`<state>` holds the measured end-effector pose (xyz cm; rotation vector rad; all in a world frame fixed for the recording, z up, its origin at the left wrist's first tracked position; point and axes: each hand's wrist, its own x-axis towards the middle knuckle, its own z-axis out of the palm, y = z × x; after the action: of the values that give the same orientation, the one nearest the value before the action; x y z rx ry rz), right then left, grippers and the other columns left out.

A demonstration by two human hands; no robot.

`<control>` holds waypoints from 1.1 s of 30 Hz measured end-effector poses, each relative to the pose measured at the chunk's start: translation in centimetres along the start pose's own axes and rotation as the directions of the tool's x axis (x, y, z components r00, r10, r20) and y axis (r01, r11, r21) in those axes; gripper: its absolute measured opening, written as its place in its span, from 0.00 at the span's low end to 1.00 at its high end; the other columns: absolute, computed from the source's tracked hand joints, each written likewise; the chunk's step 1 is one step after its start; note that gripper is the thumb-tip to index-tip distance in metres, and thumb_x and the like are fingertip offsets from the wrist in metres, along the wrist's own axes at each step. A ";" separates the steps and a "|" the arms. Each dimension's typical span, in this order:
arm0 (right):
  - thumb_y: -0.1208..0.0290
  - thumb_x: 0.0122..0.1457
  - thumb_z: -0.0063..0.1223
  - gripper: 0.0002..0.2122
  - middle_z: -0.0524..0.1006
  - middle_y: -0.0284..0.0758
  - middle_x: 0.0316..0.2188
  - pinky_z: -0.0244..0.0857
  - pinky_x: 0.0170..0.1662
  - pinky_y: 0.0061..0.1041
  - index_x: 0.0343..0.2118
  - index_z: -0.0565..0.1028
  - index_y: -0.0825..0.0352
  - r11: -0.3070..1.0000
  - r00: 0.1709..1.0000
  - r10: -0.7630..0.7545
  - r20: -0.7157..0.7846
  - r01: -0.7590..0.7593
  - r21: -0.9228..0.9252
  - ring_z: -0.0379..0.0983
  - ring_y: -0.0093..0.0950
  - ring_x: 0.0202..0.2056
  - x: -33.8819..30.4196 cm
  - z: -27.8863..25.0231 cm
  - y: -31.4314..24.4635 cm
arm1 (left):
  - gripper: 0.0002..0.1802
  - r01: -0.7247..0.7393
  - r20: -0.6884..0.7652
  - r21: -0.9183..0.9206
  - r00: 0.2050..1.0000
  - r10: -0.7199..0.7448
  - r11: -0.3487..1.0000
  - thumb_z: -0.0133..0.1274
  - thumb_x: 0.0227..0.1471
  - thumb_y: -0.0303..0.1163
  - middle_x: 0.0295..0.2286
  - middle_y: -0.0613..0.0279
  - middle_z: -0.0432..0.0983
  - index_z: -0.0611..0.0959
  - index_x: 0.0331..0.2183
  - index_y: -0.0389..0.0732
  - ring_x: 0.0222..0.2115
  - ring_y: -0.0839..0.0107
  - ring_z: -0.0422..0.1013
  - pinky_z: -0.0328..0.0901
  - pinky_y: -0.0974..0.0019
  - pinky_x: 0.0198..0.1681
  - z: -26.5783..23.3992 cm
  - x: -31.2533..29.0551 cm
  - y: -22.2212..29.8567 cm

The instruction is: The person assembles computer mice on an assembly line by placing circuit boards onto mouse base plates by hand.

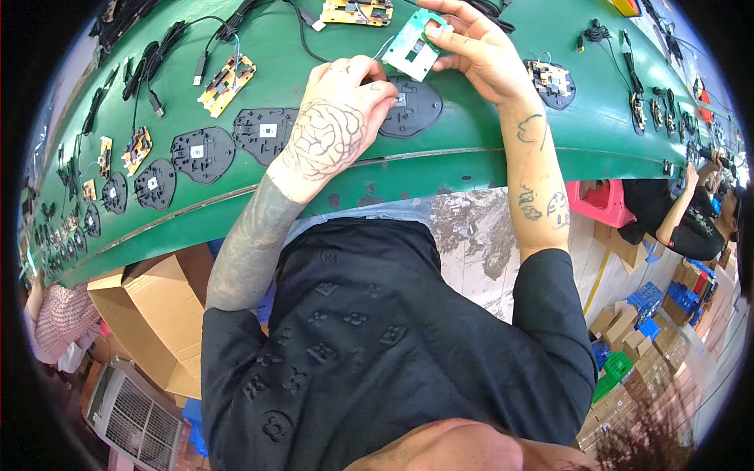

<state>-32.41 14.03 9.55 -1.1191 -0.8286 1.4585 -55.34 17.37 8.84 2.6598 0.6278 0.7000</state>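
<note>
My right hand [477, 49] pinches a small green and white circuit board [414, 47] by its right edge, raised above the green work surface. Just below that board lies a flat black mouse base [415, 110], a small pale square at its left part. My left hand [345, 106] is closed over the left edge of this base, thumb and fingertips pressed together. Whatever is between those fingers, if anything, is hidden. A thin pale wire runs near the board's left edge. Left of my left hand sits another black base [265, 133].
More black bases [203, 154] line the bench's near edge, with orange circuit boards [228, 85] and coiled black cables [149, 64] behind them. One base with a board [552, 83] lies right. Cardboard boxes [153, 314] stand below left; another person [691, 212] sits far right beside a pink chair [601, 202].
</note>
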 end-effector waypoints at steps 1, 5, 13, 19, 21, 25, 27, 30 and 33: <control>0.74 0.61 0.54 0.18 0.76 0.31 0.40 0.73 0.34 0.18 0.55 0.68 0.64 1.000 1.000 0.000 -0.004 0.000 0.005 0.76 0.21 0.37 0.0 0.0 0.0 | 0.07 -0.002 0.006 -0.001 1.000 0.002 1.000 0.61 0.47 0.33 0.34 0.68 0.73 0.83 0.33 0.48 0.39 0.66 0.71 0.62 0.60 0.46 0.0 0.0 0.0; 0.74 0.61 0.54 0.19 0.76 0.31 0.40 0.73 0.33 0.17 0.56 0.67 0.64 1.000 0.999 -0.001 0.035 0.000 0.023 0.76 0.20 0.35 0.1 0.2 -0.2 | 0.07 -0.017 -0.001 0.034 1.000 0.017 0.999 0.61 0.47 0.33 0.34 0.68 0.73 0.83 0.32 0.47 0.39 0.67 0.71 0.62 0.60 0.45 0.0 0.1 0.1; 0.73 0.51 0.63 0.31 0.73 0.30 0.42 0.70 0.37 0.17 0.60 0.64 0.66 0.997 0.962 -0.068 0.265 0.058 0.046 0.72 0.19 0.41 -1.1 0.4 -0.6 | 0.21 0.118 -0.352 -0.175 0.920 -0.174 0.978 0.67 0.39 0.32 0.36 0.63 0.73 0.80 0.38 0.44 0.42 0.61 0.70 0.62 0.56 0.48 -2.2 0.4 0.3; 0.72 0.58 0.61 0.20 0.78 0.33 0.39 0.73 0.39 0.23 0.53 0.72 0.68 0.947 0.975 0.052 0.217 0.021 -0.321 0.75 0.23 0.38 -2.4 2.8 -2.2 | 0.14 0.295 0.059 -0.727 0.927 -0.371 0.620 0.59 0.55 0.37 0.31 0.65 0.76 0.80 0.41 0.40 0.33 0.75 0.72 0.68 0.67 0.39 -3.3 0.5 -0.9; 0.70 0.58 0.60 0.18 0.78 0.33 0.37 0.73 0.37 0.23 0.51 0.74 0.66 0.888 0.976 -0.125 0.179 0.191 -0.420 0.76 0.22 0.36 -2.3 3.4 -1.8 | 0.15 0.327 0.092 -0.811 0.890 -0.446 0.485 0.53 0.61 0.41 0.26 0.69 0.75 0.81 0.39 0.39 0.28 0.83 0.69 0.67 0.74 0.33 -3.4 0.6 -0.9; 0.75 0.53 0.61 0.25 0.73 0.35 0.52 0.69 0.48 0.26 0.55 0.70 0.69 0.777 0.879 -0.416 0.233 0.477 -0.412 0.72 0.29 0.50 -3.5 5.9 -2.3 | 0.19 0.496 0.358 -0.793 0.849 -0.388 0.354 0.51 0.62 0.46 0.26 0.73 0.74 0.81 0.40 0.37 0.26 0.84 0.66 0.64 0.74 0.30 -5.0 1.6 -1.6; 0.83 0.49 0.57 0.20 0.75 0.36 0.52 0.68 0.49 0.28 0.48 0.75 0.66 0.823 0.883 -0.425 0.201 0.469 -0.319 0.73 0.30 0.48 -3.5 7.8 -2.9 | 0.21 0.487 0.354 -0.821 0.843 -0.405 0.297 0.51 0.62 0.47 0.24 0.75 0.72 0.82 0.39 0.38 0.25 0.85 0.64 0.62 0.74 0.29 -5.7 2.1 -1.3; 0.81 0.55 0.56 0.26 0.76 0.39 0.49 0.68 0.52 0.31 0.58 0.65 0.63 0.439 0.795 -0.482 0.367 0.582 -0.684 0.74 0.33 0.49 -3.3 5.6 -4.3 | 0.23 0.503 0.421 -0.752 0.864 -0.278 0.425 0.49 0.61 0.51 0.23 0.76 0.71 0.83 0.37 0.39 0.25 0.85 0.63 0.60 0.75 0.30 -6.9 2.6 -2.3; 0.88 0.46 0.56 0.20 0.75 0.36 0.52 0.69 0.47 0.26 0.44 0.76 0.64 0.149 0.695 -0.417 0.585 0.687 -0.711 0.75 0.28 0.46 -2.7 5.6 -4.3 | 0.24 0.483 0.441 -0.732 0.874 -0.206 0.480 0.48 0.61 0.51 0.21 0.72 0.70 0.82 0.36 0.39 0.23 0.83 0.61 0.57 0.74 0.27 -6.0 2.3 -2.8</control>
<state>-36.37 12.60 15.88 -1.1315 -2.1702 0.3467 -57.65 22.05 13.54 1.6018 0.5380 0.3178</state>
